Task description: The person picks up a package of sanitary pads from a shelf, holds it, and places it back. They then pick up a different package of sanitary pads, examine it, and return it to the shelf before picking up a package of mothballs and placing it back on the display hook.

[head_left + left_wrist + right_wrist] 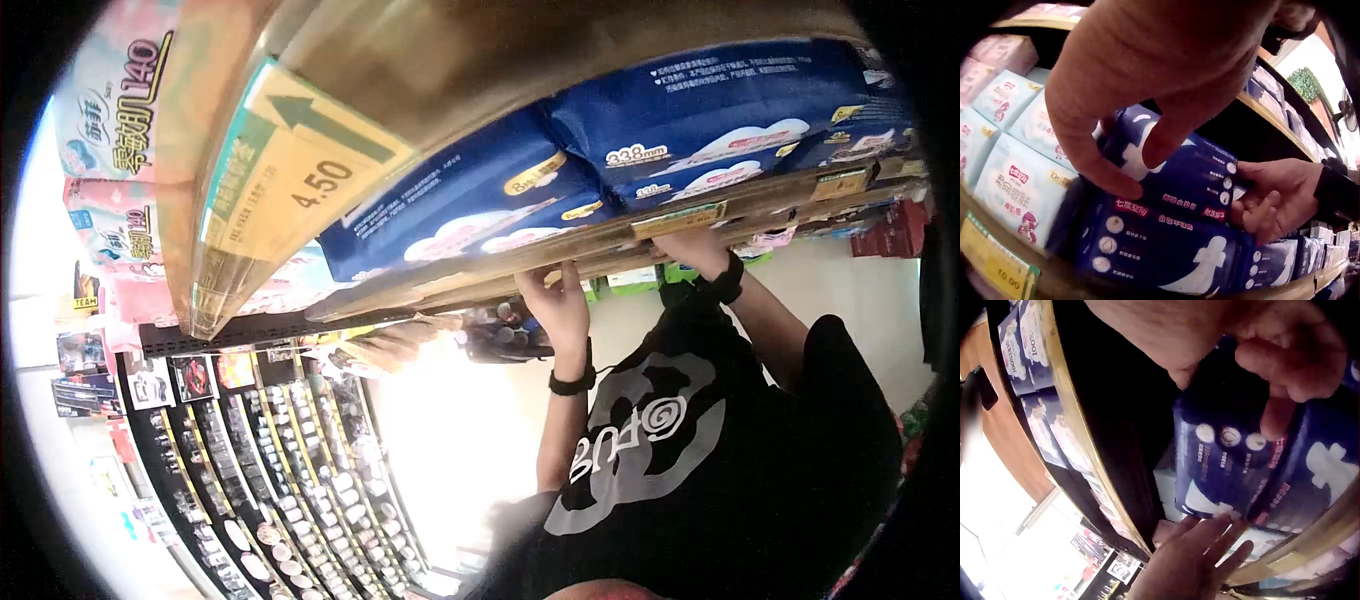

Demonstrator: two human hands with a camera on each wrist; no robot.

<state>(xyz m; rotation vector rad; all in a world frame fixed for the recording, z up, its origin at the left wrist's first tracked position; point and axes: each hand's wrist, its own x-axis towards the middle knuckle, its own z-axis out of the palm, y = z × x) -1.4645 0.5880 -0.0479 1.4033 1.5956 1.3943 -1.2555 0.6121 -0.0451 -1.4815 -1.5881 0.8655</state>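
Note:
A dark blue pack of sanitary pads (1194,169) lies on top of another blue pack (1154,250) on a shelf. My left hand (1160,69) holds its left end, with thumb and fingers bent over it. At the other end my right hand (1279,194) grips the pack with curled fingers. The right wrist view shows the right hand (1272,350) over one end of the pack (1222,456) and the left hand (1191,556) against the opposite end. In the head view, the left hand (558,310) and right hand (695,250) reach to the shelf, their fingertips partly hidden.
Light blue pad packs (1016,187) stand left of the blue ones, above a yellow price tag (994,256). A higher shelf edge (1279,125) runs overhead. Larger blue packs (690,120) fill another shelf in the head view. Further shelves of small goods (290,470) stand beyond.

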